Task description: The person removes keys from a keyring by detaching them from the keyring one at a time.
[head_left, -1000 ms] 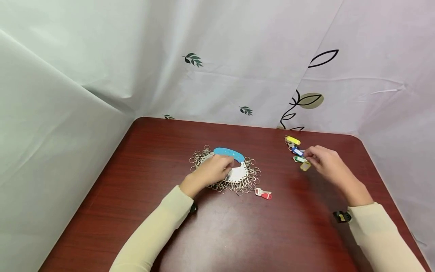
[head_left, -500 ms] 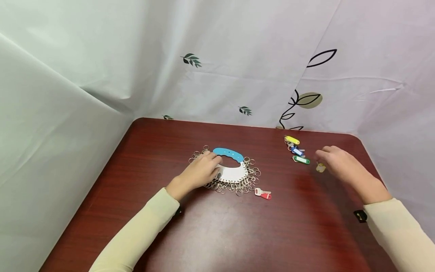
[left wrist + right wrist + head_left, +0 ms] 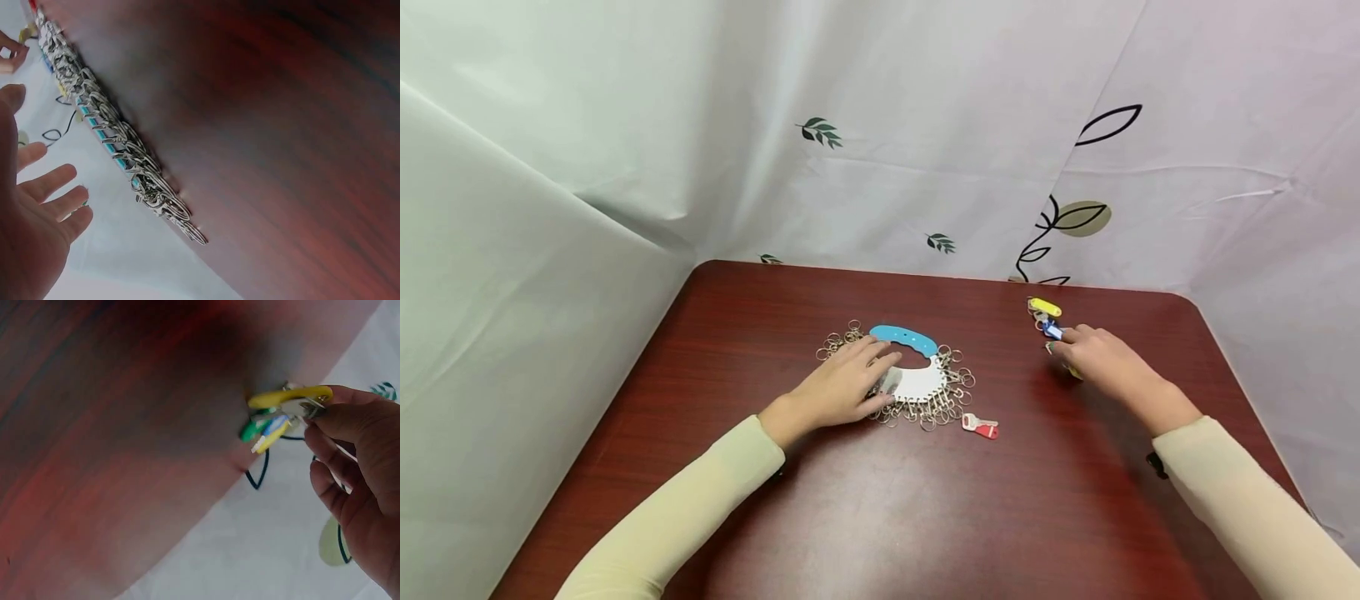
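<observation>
My right hand [image 3: 1101, 357] pinches a yellow key tag [image 3: 284, 397] with a silver key by its ring end, thumb against fingers. Close by on the table in the head view lie another yellow key tag [image 3: 1045, 307] and a blue one [image 3: 1054, 331]; a green tag [image 3: 250, 430] shows in the right wrist view, mostly hidden by the hand from above. My left hand [image 3: 838, 379], fingers spread, hovers over the left side of a white key-holder plate [image 3: 921, 383] with a blue handle [image 3: 904, 337]. Metal clips and split rings [image 3: 147, 169] fringe the plate.
A red key tag [image 3: 987, 432] with a key lies just right of the holder's rings. The dark red wooden table [image 3: 880, 517] ends at the back against white leaf-print sheeting [image 3: 880, 192], which hangs on the left and right too.
My right hand drew the yellow key tag rightward, then brought it back left beside the other tags. My left hand slid left from the middle of the holder, its fingers now spread.
</observation>
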`<move>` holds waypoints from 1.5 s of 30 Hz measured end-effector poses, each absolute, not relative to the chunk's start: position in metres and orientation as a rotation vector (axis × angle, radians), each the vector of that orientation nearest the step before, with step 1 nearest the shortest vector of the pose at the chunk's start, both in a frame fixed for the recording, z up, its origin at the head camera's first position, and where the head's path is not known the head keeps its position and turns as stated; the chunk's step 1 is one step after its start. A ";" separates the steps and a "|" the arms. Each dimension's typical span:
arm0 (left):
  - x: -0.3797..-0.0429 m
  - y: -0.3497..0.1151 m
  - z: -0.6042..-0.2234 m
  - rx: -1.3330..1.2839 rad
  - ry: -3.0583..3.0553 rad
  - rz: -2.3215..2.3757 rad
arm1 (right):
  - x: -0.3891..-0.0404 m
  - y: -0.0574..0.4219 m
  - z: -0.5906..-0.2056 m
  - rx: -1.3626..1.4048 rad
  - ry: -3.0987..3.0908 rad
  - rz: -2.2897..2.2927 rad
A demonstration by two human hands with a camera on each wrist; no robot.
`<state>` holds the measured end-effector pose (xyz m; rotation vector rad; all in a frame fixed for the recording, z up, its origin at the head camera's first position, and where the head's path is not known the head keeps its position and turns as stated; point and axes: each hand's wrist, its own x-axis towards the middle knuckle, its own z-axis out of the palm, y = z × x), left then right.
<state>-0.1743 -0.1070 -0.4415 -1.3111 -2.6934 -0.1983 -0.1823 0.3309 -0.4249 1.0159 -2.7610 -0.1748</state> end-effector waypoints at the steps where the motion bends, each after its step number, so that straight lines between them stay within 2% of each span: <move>1: -0.174 -0.107 -0.442 -1.322 -2.691 -0.202 | -0.184 0.329 -0.427 1.018 -2.759 -0.183; 11: -0.171 -0.105 -0.439 -1.349 -2.662 -0.162 | -0.192 0.318 -0.444 1.015 -2.776 -0.129; 20: -0.165 -0.100 -0.442 -1.350 -2.639 -0.183 | -0.179 0.310 -0.443 0.924 -2.798 0.106; 32: -0.161 -0.092 -0.443 -1.342 -2.573 -0.188 | -0.146 0.249 -0.439 0.940 -2.886 0.578; 39: -0.156 -0.083 -0.442 -1.368 -2.526 -0.238 | -0.132 0.213 -0.445 0.966 -2.998 0.530; 45: -0.152 -0.071 -0.438 -1.375 -2.511 -0.220 | -0.127 0.201 -0.449 1.012 -2.967 0.416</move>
